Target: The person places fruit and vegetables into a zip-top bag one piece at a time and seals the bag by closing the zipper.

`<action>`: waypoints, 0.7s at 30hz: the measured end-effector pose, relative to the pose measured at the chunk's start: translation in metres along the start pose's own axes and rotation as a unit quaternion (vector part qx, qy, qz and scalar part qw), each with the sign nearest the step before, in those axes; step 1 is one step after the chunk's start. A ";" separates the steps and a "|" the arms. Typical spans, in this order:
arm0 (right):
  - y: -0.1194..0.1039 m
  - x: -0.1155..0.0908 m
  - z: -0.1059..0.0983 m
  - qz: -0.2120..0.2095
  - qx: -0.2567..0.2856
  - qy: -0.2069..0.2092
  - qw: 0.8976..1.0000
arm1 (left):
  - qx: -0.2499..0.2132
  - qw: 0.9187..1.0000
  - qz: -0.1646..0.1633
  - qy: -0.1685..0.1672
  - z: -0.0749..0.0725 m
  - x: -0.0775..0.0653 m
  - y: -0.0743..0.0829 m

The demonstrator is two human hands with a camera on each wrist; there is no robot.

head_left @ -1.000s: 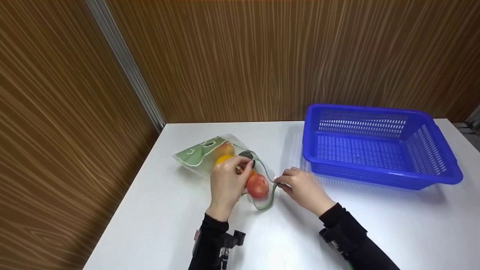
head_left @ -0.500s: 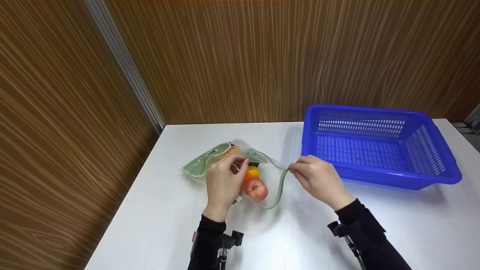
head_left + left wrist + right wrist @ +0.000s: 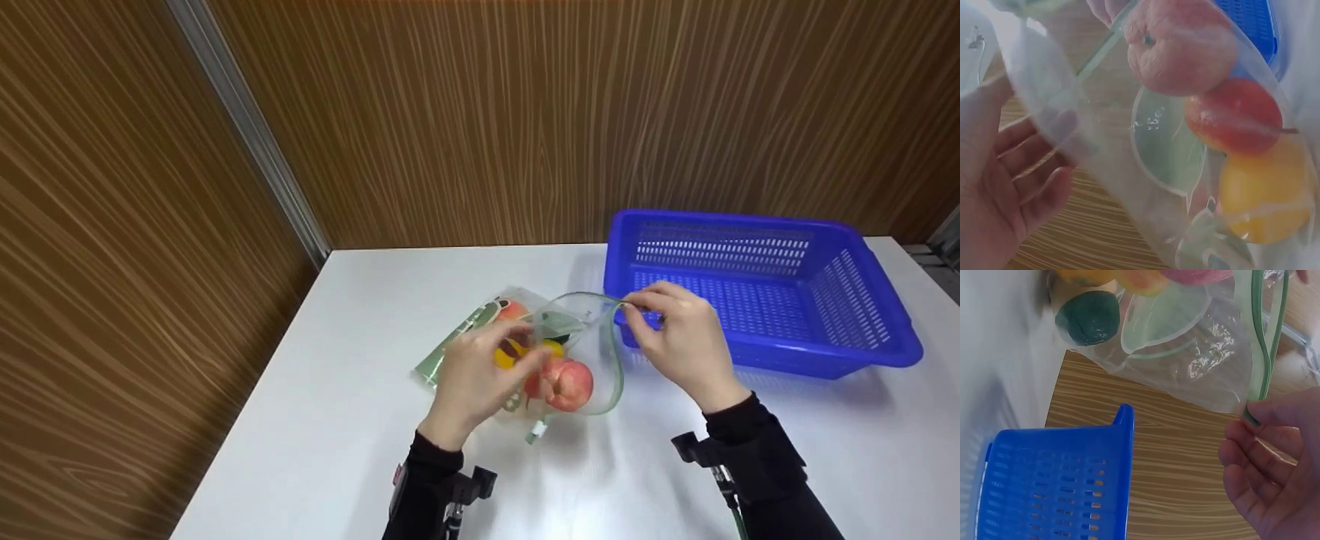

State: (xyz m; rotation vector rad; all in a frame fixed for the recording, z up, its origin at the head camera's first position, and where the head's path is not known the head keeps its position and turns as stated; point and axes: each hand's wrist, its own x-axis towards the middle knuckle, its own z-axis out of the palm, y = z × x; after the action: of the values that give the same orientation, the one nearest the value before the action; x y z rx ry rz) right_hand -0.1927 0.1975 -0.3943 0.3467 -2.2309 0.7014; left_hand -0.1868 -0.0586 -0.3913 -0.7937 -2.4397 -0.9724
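A clear zip bag (image 3: 442, 360) with green print, green edging and a white slider (image 3: 538, 429) is held up over the white table. Inside it lie a peach-like fruit (image 3: 568, 385), a smaller red fruit (image 3: 1235, 115), a yellow one (image 3: 1266, 194) and a dark green rounded item (image 3: 1088, 319). My right hand (image 3: 681, 349) pinches the green-edged mouth at its right corner between thumb and fingers. At the mouth's other side is my left hand (image 3: 476, 375), thumb and fingers spread apart; some fingertips show through the film in the left wrist view. The mouth stands in a wide loop.
A blue perforated basket (image 3: 757, 345) stands on the right of the white table (image 3: 315, 420), just behind my right hand. Wood-grain panels (image 3: 480, 120) rise at the back and left.
My right hand has moved right and away from me, drawing the bag's mouth wider. The bag and fruit have shifted right. My left hand has followed rightward, and its fingers have parted.
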 end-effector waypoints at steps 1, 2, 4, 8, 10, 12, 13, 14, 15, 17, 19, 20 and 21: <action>0.002 0.000 0.000 0.006 0.001 0.003 1.000 | 0.007 0.999 0.006 -0.031 0.000 -0.001 0.001; 0.003 0.001 -0.001 0.012 0.002 0.006 1.000 | 0.015 0.998 0.009 -0.065 0.001 -0.002 0.002; 0.006 0.001 -0.002 0.022 0.001 0.009 1.000 | 0.032 0.990 0.008 -0.135 0.001 -0.005 0.005; 0.010 0.001 -0.003 0.042 -0.001 0.010 0.999 | 0.048 0.967 -0.003 -0.248 0.006 -0.010 0.013; 0.012 0.001 -0.004 0.051 -0.004 0.011 0.999 | 0.061 0.957 0.002 -0.285 0.012 -0.012 0.017; 0.015 0.000 -0.005 0.058 -0.007 0.014 0.998 | 0.085 0.948 0.014 -0.306 0.018 -0.014 0.021; 0.016 0.000 -0.005 0.062 -0.008 0.014 0.998 | 0.099 0.945 0.021 -0.311 0.021 -0.015 0.023; 0.017 -0.001 -0.006 0.065 -0.010 0.015 0.998 | 0.112 0.943 0.028 -0.312 0.023 -0.015 0.025; 0.017 -0.001 -0.006 0.067 -0.011 0.015 0.998 | 0.123 0.941 0.034 -0.312 0.025 -0.015 0.026; 0.019 -0.001 -0.006 0.070 -0.014 0.014 0.997 | 0.134 0.943 0.043 -0.302 0.027 -0.014 0.028; 0.020 -0.001 -0.006 0.071 -0.016 0.013 0.997 | 0.133 0.949 0.054 -0.281 0.027 -0.013 0.028; 0.021 -0.001 -0.006 0.071 -0.018 0.012 0.997 | 0.127 0.954 0.062 -0.265 0.026 -0.012 0.028; 0.021 0.000 -0.006 0.071 -0.019 0.011 0.997 | 0.119 0.959 0.071 -0.247 0.025 -0.012 0.027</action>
State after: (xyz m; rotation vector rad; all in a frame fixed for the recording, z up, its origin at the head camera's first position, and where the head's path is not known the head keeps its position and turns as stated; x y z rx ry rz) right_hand -0.1980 0.2183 -0.3989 0.1619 -2.2601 0.7325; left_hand -0.1645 -0.0284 -0.4016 -1.2189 -2.7894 -0.4484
